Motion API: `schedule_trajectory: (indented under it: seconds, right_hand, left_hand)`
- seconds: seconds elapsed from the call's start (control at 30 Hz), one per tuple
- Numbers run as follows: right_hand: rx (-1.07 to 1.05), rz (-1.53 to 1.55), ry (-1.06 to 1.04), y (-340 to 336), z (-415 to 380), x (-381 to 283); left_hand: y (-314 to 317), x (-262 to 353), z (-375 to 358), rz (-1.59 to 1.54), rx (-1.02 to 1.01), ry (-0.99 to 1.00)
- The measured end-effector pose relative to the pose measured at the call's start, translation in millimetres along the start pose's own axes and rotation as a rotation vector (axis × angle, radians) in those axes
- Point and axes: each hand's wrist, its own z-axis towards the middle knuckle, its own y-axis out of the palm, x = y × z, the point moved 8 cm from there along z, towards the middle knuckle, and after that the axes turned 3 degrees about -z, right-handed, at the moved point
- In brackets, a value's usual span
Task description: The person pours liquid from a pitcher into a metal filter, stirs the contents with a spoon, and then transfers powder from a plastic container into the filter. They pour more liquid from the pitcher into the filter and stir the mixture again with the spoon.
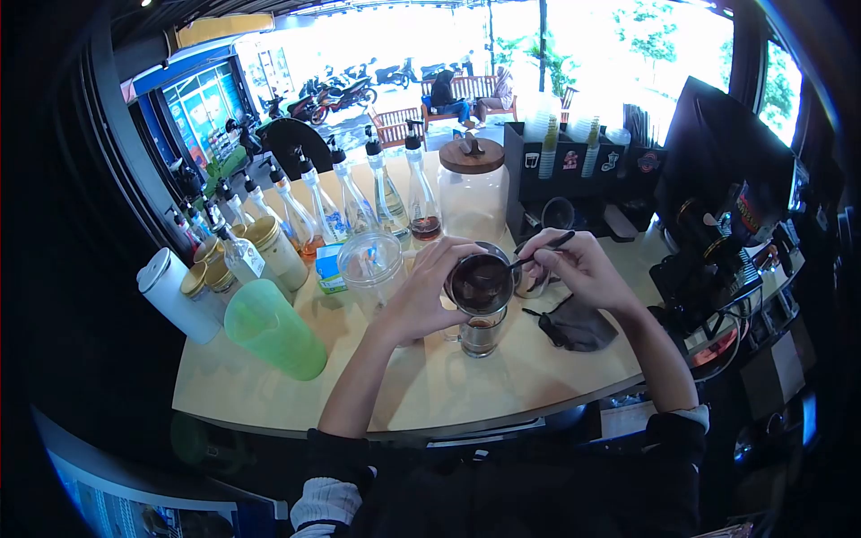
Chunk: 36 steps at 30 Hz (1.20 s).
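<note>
My left hand (415,294) wraps around the side of a round vessel (481,282) with dark brown contents, its mouth facing me. Directly below it, a glass mug (481,338) with some brown liquid stands on the counter, overlapped by the vessel in this view. Pinched in my right hand (578,271) is a thin black spoon (523,263), its lower end reaching the vessel's rim. Near my right wrist lies a crumpled dark cloth (578,325). A clear round container (371,260) stands just beyond my left hand.
A green pitcher (273,332) and lidded canisters (269,244) stand on the left of the counter (269,394). Several pump bottles (354,202) line the back beside a large wooden-lidded jar (473,193). A black cup organiser (574,170) and dark equipment (708,215) occupy the right.
</note>
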Motion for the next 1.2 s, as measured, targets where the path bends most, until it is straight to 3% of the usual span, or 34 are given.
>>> schedule_trajectory:
  seconds: [0.37,0.77,0.83,1.2]
  right_hand:
    - [-0.045,-0.030,-0.059,7,7,0]
    - [0.124,-0.109,-0.031,2,5,-3]
    - [0.020,-0.073,0.000,9,7,2]
    - [-0.066,-0.072,-0.054,4,21,-4]
  left_hand:
    - [4,0,1,-0.077,-0.020,-0.031]
    - [-3,-8,-6,-0.011,0.139,-0.080]
    - [-1,-6,-5,0.033,0.091,-0.056]
    - [1,-3,-4,0.042,0.021,-0.054]
